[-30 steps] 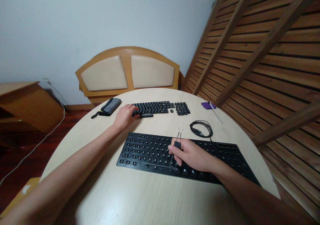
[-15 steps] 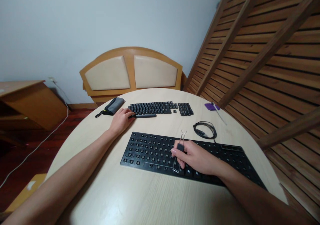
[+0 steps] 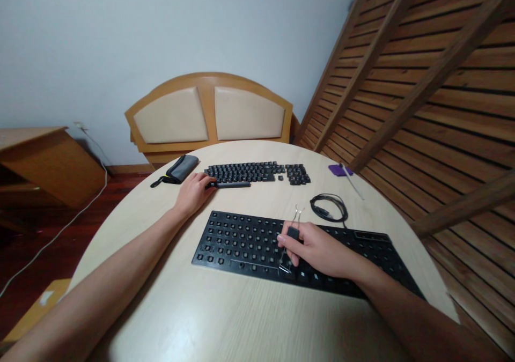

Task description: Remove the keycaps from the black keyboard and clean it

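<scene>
My right hand [image 3: 311, 246] is closed round the black handle of a keycap puller [image 3: 293, 234]. One pair of its wire prongs points up; the wire at the lower end is at the front row of a black keyboard [image 3: 237, 255]. The keyboard's left part shows bare switches, while several keycaps remain in the front row beside my right hand. Farther back, my left hand [image 3: 195, 193] has its fingers bent at the left end of a long space bar keycap [image 3: 234, 184]. Its fingertips are partly hidden. Behind it, removed keycaps [image 3: 241, 172] lie in keyboard order.
A grey pouch [image 3: 183, 169] lies at the back left of the round table [image 3: 193, 314]. A coiled cable [image 3: 329, 207] sits behind the keyboard. At the back right are a purple cloth [image 3: 338, 170] and a thin stick [image 3: 354, 182]. A slatted wooden panel [image 3: 422, 110] leans on the right.
The keycap puller has tilted slightly, its upper prongs shifting right, with my right hand still round it. My left hand stays at the space bar keycap. The whole view has shifted a little.
</scene>
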The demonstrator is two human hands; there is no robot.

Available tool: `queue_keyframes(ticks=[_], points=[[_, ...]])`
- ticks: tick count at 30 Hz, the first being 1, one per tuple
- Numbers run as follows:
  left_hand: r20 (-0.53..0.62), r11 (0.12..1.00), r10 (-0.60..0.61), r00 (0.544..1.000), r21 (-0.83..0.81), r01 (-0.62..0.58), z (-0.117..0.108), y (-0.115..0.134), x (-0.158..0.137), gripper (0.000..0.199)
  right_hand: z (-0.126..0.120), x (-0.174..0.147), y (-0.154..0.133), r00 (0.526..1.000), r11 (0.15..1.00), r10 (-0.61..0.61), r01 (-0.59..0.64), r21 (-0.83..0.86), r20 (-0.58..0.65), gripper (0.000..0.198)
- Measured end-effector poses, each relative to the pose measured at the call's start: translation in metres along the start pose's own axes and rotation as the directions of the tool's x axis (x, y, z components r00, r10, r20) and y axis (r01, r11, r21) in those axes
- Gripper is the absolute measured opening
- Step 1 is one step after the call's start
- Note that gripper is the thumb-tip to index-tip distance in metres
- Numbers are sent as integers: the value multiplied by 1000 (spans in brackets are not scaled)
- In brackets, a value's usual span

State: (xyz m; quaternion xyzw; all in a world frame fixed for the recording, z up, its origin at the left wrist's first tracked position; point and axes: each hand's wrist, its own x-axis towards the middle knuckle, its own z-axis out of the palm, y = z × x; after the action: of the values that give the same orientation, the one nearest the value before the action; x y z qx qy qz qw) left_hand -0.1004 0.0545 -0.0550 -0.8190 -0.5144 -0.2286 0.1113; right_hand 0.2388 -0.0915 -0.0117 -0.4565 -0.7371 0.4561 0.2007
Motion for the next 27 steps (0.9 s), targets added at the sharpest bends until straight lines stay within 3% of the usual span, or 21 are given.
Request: queue_keyframes(ticks=[5,7,10,12,15,19,22,27], points=[[-48,993,13,999,-114,-19,-9,16,-1,25,0,-2,-4,1000,999,-13,14,-45,20,27],[-78,961,28,997,-272,-48,-18,29,-4,23,1,-2,-5,999,998,-20,22,-63,29,26],[12,875,182,983,-457,-157,-36,59,-12,20,2,-3,-8,998,991,-37,42,-124,46,24],[114,804,332,936,-553,-218,-48,81,-19,20,3,-4,-11,995,979,-78,89,-186,64,23],[204,699,523,828,-658,-279,-62,111,-31,51,5,-4,-12,983,945,-158,179,-275,96,23],[266,675,619,739,-662,-327,-64,132,-45,81,5,-4,-13,970,919,-212,239,-313,118,25],[315,704,618,720,-629,-330,-59,134,-49,93,-1,-5,-13,980,947,-185,197,-254,68,27],[323,704,617,717,-633,-321,-57,131,-46,93,-16,-9,-11,997,987,-81,80,-137,-5,31]])
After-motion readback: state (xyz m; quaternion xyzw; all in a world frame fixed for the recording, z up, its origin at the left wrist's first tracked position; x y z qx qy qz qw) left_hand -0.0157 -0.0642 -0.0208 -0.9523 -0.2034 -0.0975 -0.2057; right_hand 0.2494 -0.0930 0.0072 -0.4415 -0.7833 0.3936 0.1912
